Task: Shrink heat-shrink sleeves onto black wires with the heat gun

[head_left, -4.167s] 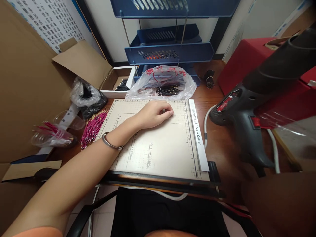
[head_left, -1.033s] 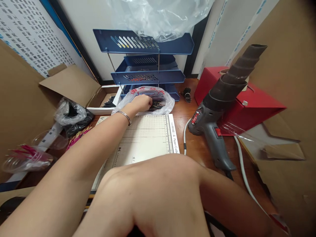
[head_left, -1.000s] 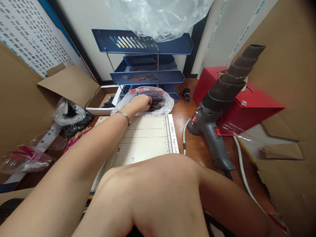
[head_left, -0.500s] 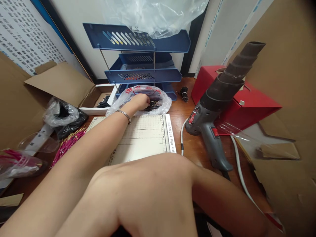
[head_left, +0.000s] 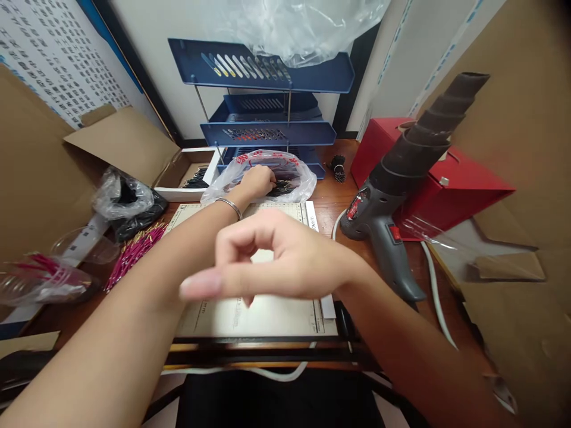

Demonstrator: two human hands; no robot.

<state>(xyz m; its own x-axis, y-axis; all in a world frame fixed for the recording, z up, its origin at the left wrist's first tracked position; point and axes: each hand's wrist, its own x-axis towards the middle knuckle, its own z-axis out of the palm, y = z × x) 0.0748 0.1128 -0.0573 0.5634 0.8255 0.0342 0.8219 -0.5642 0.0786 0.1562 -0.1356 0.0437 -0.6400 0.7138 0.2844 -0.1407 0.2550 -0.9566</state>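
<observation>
While the left hand is reaching inside the plastic bag, its fingers are bending over the thin black rods lying there; whether they are gripping any cannot be told. Nearer the wearer, the right hand is hovering above the paper cutter, loosely curled with thumb extended, and is showing nothing in its grasp. As to progress, one tied bundle is sitting to the left hand's right, apart from the bag, apparently counting as finished; many rods beneath that hand are lying loose, seemingly outstanding. Further out, the white box is holding similar dark pieces to the left hand's left, pink rods are lying left of both hands, and a heat gun is resting to the right hand's right.
</observation>
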